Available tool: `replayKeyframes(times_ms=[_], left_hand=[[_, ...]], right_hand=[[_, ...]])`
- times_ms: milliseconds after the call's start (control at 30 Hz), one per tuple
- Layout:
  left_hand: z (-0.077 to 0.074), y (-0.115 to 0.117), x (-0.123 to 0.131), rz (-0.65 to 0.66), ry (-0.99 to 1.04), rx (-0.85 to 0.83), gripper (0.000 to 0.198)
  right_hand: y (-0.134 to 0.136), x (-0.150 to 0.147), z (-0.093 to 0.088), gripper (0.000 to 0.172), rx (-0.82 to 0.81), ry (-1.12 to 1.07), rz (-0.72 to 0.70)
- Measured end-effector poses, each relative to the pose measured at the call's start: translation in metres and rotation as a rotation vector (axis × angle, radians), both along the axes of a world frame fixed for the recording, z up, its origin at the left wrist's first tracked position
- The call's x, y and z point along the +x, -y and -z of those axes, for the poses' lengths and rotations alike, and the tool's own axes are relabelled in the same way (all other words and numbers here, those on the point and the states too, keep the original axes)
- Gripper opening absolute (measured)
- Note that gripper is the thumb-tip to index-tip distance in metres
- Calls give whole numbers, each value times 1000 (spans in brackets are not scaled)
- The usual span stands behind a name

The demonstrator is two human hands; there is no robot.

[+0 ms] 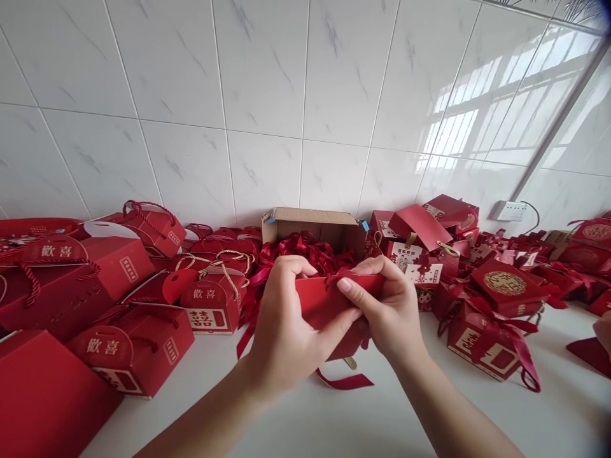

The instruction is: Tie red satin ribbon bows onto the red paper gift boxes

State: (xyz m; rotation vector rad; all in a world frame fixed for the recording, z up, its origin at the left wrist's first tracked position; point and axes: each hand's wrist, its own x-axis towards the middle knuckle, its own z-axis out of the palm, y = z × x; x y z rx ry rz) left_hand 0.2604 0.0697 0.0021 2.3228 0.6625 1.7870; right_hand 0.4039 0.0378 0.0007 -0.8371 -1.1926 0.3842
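Note:
A small red box (322,305) is held up between both hands above the white table (296,420). My left hand (286,324) wraps round its left side, fingers over the top edge and thumb across the near face. My right hand (386,305) grips the right side, its thumb and fingers closed at the top edge near a dark red ribbon. A loose ribbon end (348,382) hangs below onto the table. The box's far side is hidden.
Behind the hands stands a cardboard box (315,219) of red ribbons. Red gift boxes (138,343) crowd the left; more boxes (491,340) with ribbons fill the right. A tiled wall (267,76) rises behind. Part of another person's hand (604,334) shows at the right edge.

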Motion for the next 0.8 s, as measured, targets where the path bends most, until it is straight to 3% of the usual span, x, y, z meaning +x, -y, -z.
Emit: replayKeyframes(times_ms=[67,233,400,533,667,800], left_hand=[[1,3,3,-97,-16,-6,51],[6,6,10,-193,-62,20,40],[7,-2,6,-193,-103,-20,38],[-6,-9,-11,-164,-189,-156,52],[-23,-10,-28,-129,-445,-417,26],[-33,-9,-41,-172,-545,-461,33]], right_hand=[[-1,-3,3,22,-26,-9,5],[-1,-7,7,23,-38,40,22],[-4,-6,7,19,45,163,202],[-4,-1,4,20,127,210,303],[-3,1,4,23,152,257,322],[-7,1,7,33,196,308,304]])
